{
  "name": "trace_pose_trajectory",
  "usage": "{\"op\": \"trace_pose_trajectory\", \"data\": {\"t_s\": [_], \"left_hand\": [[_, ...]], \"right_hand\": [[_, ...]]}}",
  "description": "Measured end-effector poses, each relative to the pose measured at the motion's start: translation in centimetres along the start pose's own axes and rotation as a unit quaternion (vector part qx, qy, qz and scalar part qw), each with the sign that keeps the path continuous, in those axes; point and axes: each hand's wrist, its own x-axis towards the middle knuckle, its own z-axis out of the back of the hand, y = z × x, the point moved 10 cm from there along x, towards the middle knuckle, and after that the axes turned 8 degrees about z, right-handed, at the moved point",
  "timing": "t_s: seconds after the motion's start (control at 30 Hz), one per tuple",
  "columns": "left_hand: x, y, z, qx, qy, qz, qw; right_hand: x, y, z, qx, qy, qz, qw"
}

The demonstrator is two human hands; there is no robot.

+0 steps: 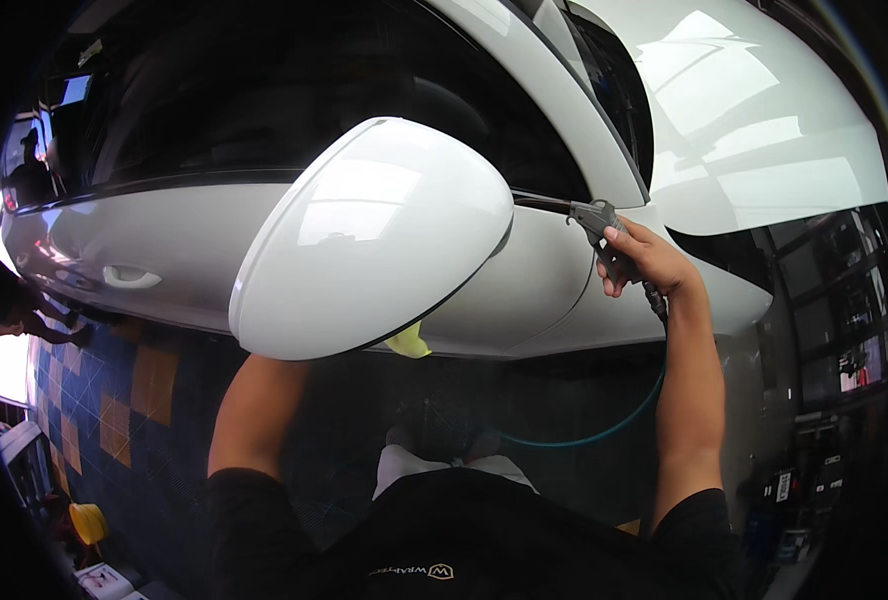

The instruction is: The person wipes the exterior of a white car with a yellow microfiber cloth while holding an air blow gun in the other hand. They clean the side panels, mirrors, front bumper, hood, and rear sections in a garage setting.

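Note:
A white car's side mirror point(384, 225) juts out large in front of me. My right hand point(656, 262) is wrapped round the grip of a grey air blow gun point(596, 220), just right of the mirror. The gun's thin nozzle points left along the base of the window, its tip passing behind the mirror's edge. From the grip a teal hose point(574, 443) curves down and left. My left forearm point(257, 415) goes up behind the mirror, which hides the hand and its fingers. Below the mirror's lower edge, part of a yellow-green cloth point(410, 342) shows; what holds it is hidden.
The car's door point(524, 300) and dark side window point(244, 100) run across the view, with the bonnet point(754, 120) at upper right. Another person's hand point(4, 326) is at far left. Shelving point(834, 290) stands right; a yellow round object point(88, 522) sits lower left.

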Motion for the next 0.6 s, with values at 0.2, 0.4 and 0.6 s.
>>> {"op": "trace_pose_trajectory", "data": {"t_s": [0.2,0.4,0.6], "left_hand": [[-0.3,2.4,1.1,-0.014,-0.003,-0.013,1.000],[-0.5,5.2,3.4,-0.023,-0.015,-0.028,0.999],[-1.6,2.1,5.7,0.001,-0.056,-0.074,0.996]], "right_hand": [[-5.4,-7.4,1.0,0.129,-0.103,-0.010,0.986],[-6.7,-14.7,-6.3,0.314,-0.089,0.026,0.945],[-5.6,-15.6,-11.1,0.367,-0.040,0.046,0.928]]}}
